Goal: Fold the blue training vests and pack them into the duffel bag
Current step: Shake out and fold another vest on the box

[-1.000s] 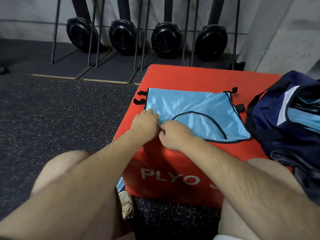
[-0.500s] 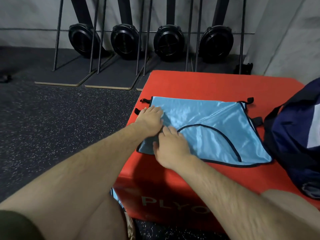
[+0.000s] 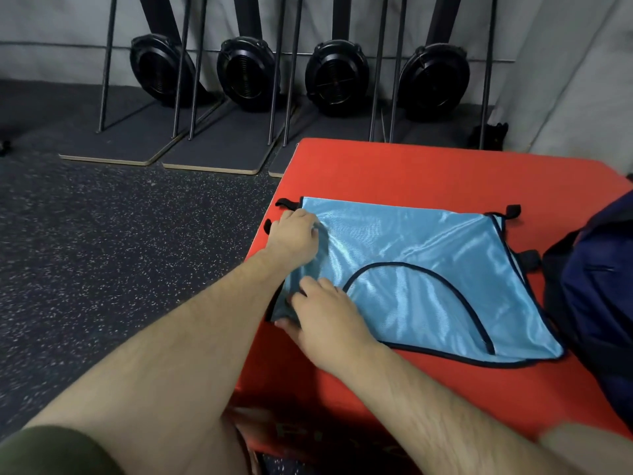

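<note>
One navy fabric duffel bag (image 3: 596, 289), insides unseen, sits at the right on the red padded box (image 3: 394, 166), beside the flat shiny light-blue training vest (image 3: 428, 255), whose far-left edge the left hand (image 3: 294, 234) pinches and near-left corner the right hand (image 3: 325, 320) grips; the box's front lettering is unreadable.

white txt on red box (image 3: 404, 173) front: blurred, unreadable

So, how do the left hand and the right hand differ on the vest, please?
The left hand grips the vest near its far left corner; the right hand pinches the near one. The left hand's fingers curl into the fabric; the right hand's thumb shows at the edge. Both hold its left side.
</note>
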Demonstrator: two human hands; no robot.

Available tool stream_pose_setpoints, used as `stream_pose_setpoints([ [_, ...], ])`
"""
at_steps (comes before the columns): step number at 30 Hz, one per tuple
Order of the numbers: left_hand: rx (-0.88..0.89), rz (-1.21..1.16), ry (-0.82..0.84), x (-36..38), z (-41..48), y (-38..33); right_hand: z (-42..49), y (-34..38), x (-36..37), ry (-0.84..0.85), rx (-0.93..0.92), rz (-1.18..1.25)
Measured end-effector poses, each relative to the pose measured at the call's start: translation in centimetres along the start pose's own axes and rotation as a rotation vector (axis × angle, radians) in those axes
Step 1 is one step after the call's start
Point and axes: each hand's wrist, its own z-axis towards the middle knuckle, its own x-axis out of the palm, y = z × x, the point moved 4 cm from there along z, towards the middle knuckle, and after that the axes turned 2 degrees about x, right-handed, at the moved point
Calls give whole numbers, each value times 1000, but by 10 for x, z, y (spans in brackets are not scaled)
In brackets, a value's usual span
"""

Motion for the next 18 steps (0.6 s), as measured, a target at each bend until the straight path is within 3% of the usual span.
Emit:
stream_pose_setpoints([
  [6,-35,-2,-34,-8,-1,4,-6,4,-4,55,22,25],
  [10,-308,25,-118,-17,-14,16,-18,15,-10,117,32,54],
  [14,-594,-76,5,-19,-15,30,-19,23,-18,127,64,85],
  [18,-543,-122,90,-20,-16,28,-20,31,-16,176,-15,45],
])
